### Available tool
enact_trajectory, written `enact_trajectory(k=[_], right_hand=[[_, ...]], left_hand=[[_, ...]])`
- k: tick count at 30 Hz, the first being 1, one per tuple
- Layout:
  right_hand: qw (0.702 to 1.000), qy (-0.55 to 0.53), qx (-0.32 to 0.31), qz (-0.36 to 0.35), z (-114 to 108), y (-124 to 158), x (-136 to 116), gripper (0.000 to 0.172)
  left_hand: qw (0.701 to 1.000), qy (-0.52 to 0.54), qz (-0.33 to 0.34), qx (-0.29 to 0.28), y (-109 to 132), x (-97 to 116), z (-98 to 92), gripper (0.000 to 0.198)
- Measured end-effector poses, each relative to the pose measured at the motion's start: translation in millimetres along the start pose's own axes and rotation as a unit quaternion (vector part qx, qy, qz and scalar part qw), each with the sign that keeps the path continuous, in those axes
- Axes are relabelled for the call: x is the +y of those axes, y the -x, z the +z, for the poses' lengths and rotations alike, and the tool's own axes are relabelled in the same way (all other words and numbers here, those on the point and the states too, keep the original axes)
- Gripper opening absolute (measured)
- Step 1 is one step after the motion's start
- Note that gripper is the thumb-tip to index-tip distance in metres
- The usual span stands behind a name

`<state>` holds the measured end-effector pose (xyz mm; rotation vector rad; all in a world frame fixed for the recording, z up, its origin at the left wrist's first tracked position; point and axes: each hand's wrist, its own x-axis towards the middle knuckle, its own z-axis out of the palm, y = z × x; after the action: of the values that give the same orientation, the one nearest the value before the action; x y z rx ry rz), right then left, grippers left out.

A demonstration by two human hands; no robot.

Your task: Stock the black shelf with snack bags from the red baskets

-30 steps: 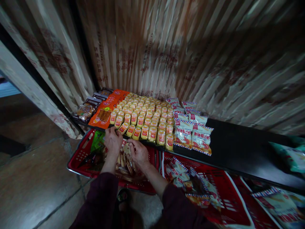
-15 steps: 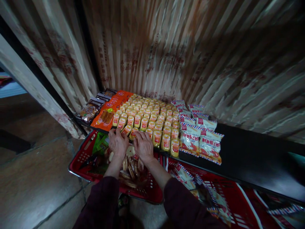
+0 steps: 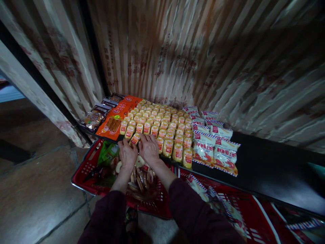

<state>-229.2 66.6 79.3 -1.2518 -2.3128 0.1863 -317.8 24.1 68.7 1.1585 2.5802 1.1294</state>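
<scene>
Rows of small yellow wrapped snack cakes (image 3: 168, 148) stand packed on the black shelf (image 3: 265, 169). At the front edge, one tilted wrapped cake (image 3: 135, 139) lies between my hands. My left hand (image 3: 128, 155) has its fingers curled at the cake's lower left side. My right hand (image 3: 149, 148) is bent over the front row, its fingertips at the cake's right side, and covers part of the row. Both hands are palm down with fingers closed; the fingertips are partly hidden. Below them, a red basket (image 3: 166, 203) holds round wrapped biscuits (image 3: 140, 179).
Left of the cakes lie an orange snack bag (image 3: 113, 124) and dark brown packets (image 3: 93, 118). White packets with striped edges (image 3: 224, 156) stand to the right. Another red basket (image 3: 250, 213) with packets sits under the shelf. A pleated curtain (image 3: 152, 51) hangs behind.
My right hand has shifted left along the front row, closer to my left hand. The cakes it covered on the right now show more. The tilted cake remains between the hands.
</scene>
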Motion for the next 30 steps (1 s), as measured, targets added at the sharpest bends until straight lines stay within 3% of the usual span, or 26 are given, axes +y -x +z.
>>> enact_trajectory(k=[9, 15, 18, 22, 26, 28, 30], right_hand=[[0.997, -0.069, 0.045, -0.003, 10, 9, 5, 0.046], [0.978, -0.155, 0.137, -0.029, 11, 55, -3, 0.049], [0.973, -0.175, 0.150, 0.016, 11, 77, -11, 0.047], [0.966, -0.206, 0.131, 0.091, 17, 87, -14, 0.046], [0.929, -0.319, 0.099, 0.160, 25, 84, -14, 0.046], [0.894, -0.387, 0.087, 0.209, 29, 82, -17, 0.044], [0.841, -0.469, 0.087, 0.255, 33, 79, -22, 0.043]], left_hand=[[0.998, 0.040, 0.039, 0.014, 1, 4, 8.2, 0.030], [0.997, 0.025, 0.065, 0.011, 4, 4, 10.2, 0.031], [0.997, 0.015, 0.073, 0.011, 4, 5, 10.2, 0.030], [0.998, 0.005, 0.064, 0.012, 2, 6, 9.8, 0.031], [0.999, 0.005, 0.050, -0.001, -1, 7, 9.4, 0.028], [0.999, 0.010, 0.047, -0.005, -2, 7, 9.5, 0.027], [0.999, 0.019, 0.044, -0.008, -3, 8, 9.6, 0.025]])
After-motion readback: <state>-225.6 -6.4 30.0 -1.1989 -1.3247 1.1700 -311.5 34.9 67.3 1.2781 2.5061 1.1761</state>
